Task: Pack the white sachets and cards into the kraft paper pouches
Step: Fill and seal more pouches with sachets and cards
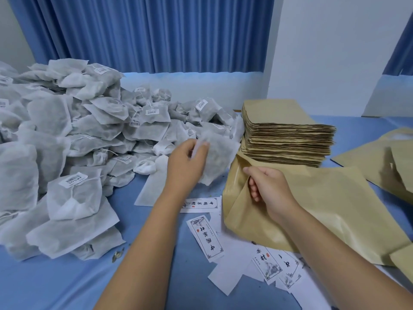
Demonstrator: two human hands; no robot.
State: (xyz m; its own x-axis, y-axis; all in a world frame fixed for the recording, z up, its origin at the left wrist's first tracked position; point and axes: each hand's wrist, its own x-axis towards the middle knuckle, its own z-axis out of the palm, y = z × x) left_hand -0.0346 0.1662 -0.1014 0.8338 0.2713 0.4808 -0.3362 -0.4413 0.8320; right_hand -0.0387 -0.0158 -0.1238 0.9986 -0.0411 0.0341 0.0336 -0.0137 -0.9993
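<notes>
Head view, printed cards [206, 238] strewn on the blue bench [55, 285], right hand [268, 189] with its grip pinching the mouth of a kraft pouch [324, 209], left hand [185, 166] with its grip holding a white sachet [218, 157] just beside that mouth, sachet heap [67, 130] crowding the left, pouch stack [286, 135] behind, blue curtain [145, 34] beyond.
</notes>
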